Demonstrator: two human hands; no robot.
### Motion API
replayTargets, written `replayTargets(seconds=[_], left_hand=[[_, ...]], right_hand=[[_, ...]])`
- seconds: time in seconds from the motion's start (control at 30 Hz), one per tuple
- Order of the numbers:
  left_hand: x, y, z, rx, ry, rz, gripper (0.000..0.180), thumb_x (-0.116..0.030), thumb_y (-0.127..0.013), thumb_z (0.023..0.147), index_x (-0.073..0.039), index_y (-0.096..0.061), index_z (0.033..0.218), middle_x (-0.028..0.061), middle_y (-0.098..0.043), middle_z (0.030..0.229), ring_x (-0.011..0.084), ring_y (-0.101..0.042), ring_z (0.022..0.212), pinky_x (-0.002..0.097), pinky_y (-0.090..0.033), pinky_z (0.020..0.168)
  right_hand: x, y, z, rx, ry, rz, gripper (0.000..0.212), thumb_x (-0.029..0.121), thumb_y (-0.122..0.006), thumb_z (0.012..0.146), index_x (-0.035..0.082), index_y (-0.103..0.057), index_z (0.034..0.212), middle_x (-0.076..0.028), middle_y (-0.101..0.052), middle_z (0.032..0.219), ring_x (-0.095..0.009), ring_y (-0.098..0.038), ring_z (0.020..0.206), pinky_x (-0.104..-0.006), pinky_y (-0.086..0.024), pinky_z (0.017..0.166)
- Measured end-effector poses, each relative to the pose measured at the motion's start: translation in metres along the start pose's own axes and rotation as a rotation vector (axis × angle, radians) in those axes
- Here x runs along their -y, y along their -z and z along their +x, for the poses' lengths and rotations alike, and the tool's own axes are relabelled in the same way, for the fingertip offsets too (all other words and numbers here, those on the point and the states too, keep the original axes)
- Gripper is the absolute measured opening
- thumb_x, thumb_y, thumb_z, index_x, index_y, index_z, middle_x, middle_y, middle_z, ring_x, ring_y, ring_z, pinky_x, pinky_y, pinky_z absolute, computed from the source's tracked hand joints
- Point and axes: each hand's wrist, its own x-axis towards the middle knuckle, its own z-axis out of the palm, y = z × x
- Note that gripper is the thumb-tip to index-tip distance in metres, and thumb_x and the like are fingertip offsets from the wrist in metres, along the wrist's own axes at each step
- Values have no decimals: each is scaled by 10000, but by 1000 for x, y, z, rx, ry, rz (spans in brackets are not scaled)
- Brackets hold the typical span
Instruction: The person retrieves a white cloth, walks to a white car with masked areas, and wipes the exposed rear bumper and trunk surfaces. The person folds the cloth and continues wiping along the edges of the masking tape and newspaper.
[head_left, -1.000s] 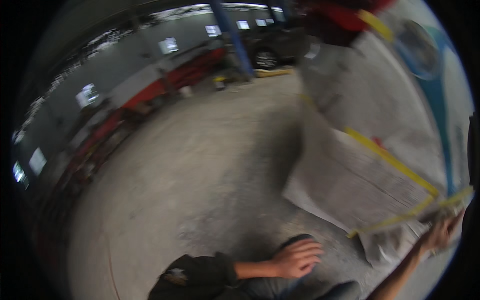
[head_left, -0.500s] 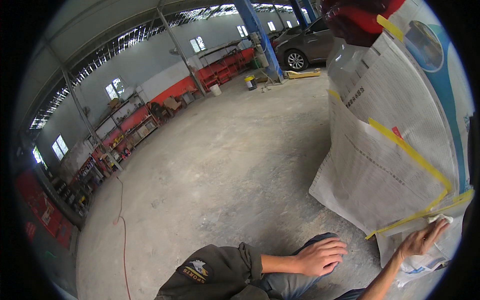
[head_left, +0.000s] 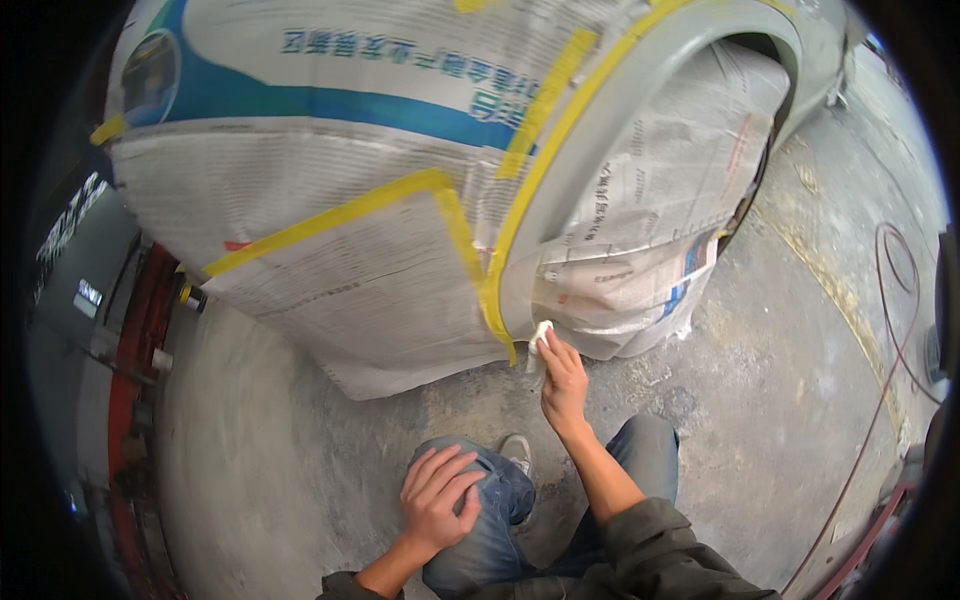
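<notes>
My right hand (head_left: 565,385) pinches a small crumpled white cloth (head_left: 540,336) against the lower end of a grey wheel arch (head_left: 515,290) on a car body. Printed newspaper sheets (head_left: 370,280) cover the panel left of the arch, held by yellow masking tape (head_left: 465,240) that also runs along the arch's edge. More newspaper (head_left: 680,150) fills the wheel opening, hiding any wheel behind it. My left hand (head_left: 437,500) rests on my left knee, fingers spread and holding nothing.
A thin reddish hose (head_left: 880,400) loops over the concrete floor (head_left: 760,420) at the right. My shoe (head_left: 517,452) stands below the paper's lower edge. A yellow and dark bucket (head_left: 192,297) is at the far left.
My view has swung right, so the papered car body and wheel arch now fill the upper middle. The cloth stays in my right hand at the panel's lower edge; my left hand remains on the knee.
</notes>
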Motion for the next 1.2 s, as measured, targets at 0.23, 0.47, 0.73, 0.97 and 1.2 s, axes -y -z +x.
replayTargets(seconds=[0.23,0.47,0.73,0.97,1.2], left_hand=[[11,-4,-3,20,13,-27,152,-98,-714,789,-118,-772,928,60,-745,1137,282,-648,1199,477,-456,1076],[5,-14,57,43,457,-664,211,-164,-774,904,-23,-752,1059,93,-750,1104,220,-683,1091,341,-526,933],[7,-50,89,10,635,-751,246,-201,-775,942,40,-737,970,12,-736,837,56,-624,779,264,-513,707],[-42,-58,88,-1,245,-424,240,-187,-714,953,1,-699,1102,153,-746,963,196,-716,827,370,-560,739],[-38,-28,80,237,173,-699,377,-157,-696,967,-26,-644,1317,134,-699,1288,240,-690,1117,356,-574,895]], right_hand=[[16,65,-17,66,-893,1643,515,286,-459,1081,14,-447,1519,-161,-585,1452,-301,-663,1167,-419,-569,971],[48,82,-23,204,-974,1888,588,391,-393,1078,18,-430,1531,-190,-515,1528,-360,-564,1342,-507,-508,1069],[51,83,-44,303,-1121,1616,543,400,-405,1097,-1,-515,1447,-151,-576,1460,-299,-586,1300,-441,-454,1113],[84,68,-55,145,-802,1069,529,413,-491,1091,54,-474,1480,-94,-574,1423,-194,-558,1291,-367,-452,1062],[82,84,-12,-167,-966,1134,374,374,-543,1087,39,-678,1183,-22,-710,1055,-111,-644,894,-286,-503,808]])
